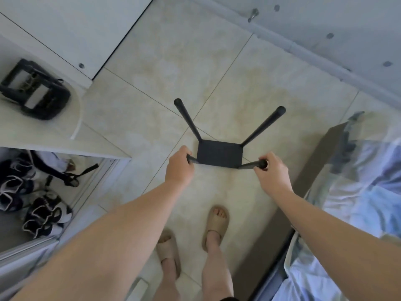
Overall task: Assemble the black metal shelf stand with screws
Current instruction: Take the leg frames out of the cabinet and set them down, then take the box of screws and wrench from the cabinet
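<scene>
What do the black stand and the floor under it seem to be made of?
Black stand: probably metal with a matte black coating; thin round legs, a flat plate, hardly any shine.
Floor: probably glazed ceramic tile; pale cream mottled squares, thin dark joint lines, a soft sheen.

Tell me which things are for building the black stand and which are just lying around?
For the job: black stand, gripped by two legs in the left hand and right hand.
Just lying about: black bag, shoes, cardboard sheet, blue cloth.
</scene>
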### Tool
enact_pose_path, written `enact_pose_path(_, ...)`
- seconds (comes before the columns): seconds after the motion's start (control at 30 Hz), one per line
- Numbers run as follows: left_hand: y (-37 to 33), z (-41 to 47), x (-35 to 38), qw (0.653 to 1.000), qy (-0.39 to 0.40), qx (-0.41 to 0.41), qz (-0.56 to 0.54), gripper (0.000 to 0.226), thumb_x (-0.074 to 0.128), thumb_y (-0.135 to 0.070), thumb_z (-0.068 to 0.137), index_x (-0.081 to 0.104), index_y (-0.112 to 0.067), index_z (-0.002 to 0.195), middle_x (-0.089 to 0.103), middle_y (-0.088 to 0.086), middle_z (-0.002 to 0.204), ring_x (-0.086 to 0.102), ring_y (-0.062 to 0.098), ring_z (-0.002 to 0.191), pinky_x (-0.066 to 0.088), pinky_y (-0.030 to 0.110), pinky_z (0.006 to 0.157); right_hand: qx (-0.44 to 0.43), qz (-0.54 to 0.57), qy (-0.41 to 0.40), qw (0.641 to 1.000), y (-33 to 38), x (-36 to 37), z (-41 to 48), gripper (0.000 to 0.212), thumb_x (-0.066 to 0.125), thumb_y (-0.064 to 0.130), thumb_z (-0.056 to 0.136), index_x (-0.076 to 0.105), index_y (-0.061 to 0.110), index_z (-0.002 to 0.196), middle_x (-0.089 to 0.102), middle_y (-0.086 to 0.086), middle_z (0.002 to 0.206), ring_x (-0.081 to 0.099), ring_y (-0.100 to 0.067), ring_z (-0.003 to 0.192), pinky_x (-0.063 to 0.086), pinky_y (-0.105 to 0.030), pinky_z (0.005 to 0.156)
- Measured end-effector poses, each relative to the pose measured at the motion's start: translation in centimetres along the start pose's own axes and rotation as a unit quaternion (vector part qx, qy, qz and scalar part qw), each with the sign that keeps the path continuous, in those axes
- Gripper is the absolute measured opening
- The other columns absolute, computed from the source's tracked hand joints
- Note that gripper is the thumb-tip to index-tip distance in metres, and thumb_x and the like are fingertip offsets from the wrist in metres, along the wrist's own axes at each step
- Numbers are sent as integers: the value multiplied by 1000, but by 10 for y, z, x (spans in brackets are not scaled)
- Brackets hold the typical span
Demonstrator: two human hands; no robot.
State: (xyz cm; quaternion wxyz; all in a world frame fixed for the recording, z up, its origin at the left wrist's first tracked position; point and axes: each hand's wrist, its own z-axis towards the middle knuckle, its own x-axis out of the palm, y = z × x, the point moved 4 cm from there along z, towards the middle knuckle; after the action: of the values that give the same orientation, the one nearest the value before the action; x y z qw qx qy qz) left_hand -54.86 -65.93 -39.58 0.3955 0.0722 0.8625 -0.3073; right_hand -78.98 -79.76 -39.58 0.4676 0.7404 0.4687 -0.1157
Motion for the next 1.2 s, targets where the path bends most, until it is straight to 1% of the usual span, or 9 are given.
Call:
enact_pose_path(0.13,1,-5,0,999,21,-26,-15,27,48,-2,96,57,-14,118,64,7,109,60,23,91,45,28,71,31,28,16,999,4,2,-7,16,59,17,98,54,22,113,59,-3,114,60,-22,97,49,-33,71)
enact_pose_path(0.23,-1,-15,-11,997,61,-37,-15,47,51,-5,94,49,-18,139,57,6,132,56,24,115,42,26,84,46,17,42,998,13,-6,-15,41,56,19,100,49,16,140,54,-6,136,56,-24,118,50,-37,88)
enact_pose_path(0.3,-6,-26,-23,996,73,-40,-11,54,54,-12,95,42,-21,147,48,4,144,52,23,125,38,24,87,35,-7,65,997,24,-13,-26,54,55,21,101,38,18,152,44,-5,148,47,-25,131,43,-32,90)
enact_pose_path(0.43,-15,-61,-57,998,68,-17,-6,58,55,-26,97,35,-23,152,30,-1,159,41,22,139,34,26,95,-37,-71,97,992,61,-27,-58,61,52,27,103,27,23,158,30,0,160,36,-22,139,36,-34,103)
enact_pose_path(0.57,-18,-103,-104,998,34,15,41,59,50,-40,100,31,-26,154,15,-1,166,16,23,150,31,44,115,-147,-152,118,970,116,-34,-96,64,51,32,104,21,24,160,16,2,168,17,-24,153,23,-44,122)
enact_pose_path(0.77,17,-162,-190,992,-98,32,71,63,43,-55,99,27,-31,155,10,-1,168,0,26,154,12,47,123,-327,-235,120,907,212,-9,-155,66,48,36,104,17,25,161,10,2,169,3,-18,155,12,-41,124)
enact_pose_path(0.97,96,-201,-270,974,-211,-16,83,69,28,-67,97,9,-40,158,-3,-7,168,-13,21,153,-3,49,123,-471,-279,147,824,307,65,-220,69,42,45,105,5,33,162,-1,5,170,-8,-22,157,2,-40,125)
enact_pose_path(1.1,173,-218,-330,958,-272,-61,66,71,27,-70,96,7,-41,158,-7,-11,168,-17,19,152,-5,49,122,-556,-292,163,761,377,136,-271,68,41,46,105,5,33,162,-1,5,170,-8,-23,157,3,-41,125)
enact_pose_path(1.2,236,-230,-372,952,-287,-85,67,71,29,-68,97,7,-40,158,-5,-8,168,-15,22,153,-3,50,122,-578,-299,174,739,424,195,-307,68,38,47,105,3,34,162,-5,9,170,-11,-18,156,2,-38,125)
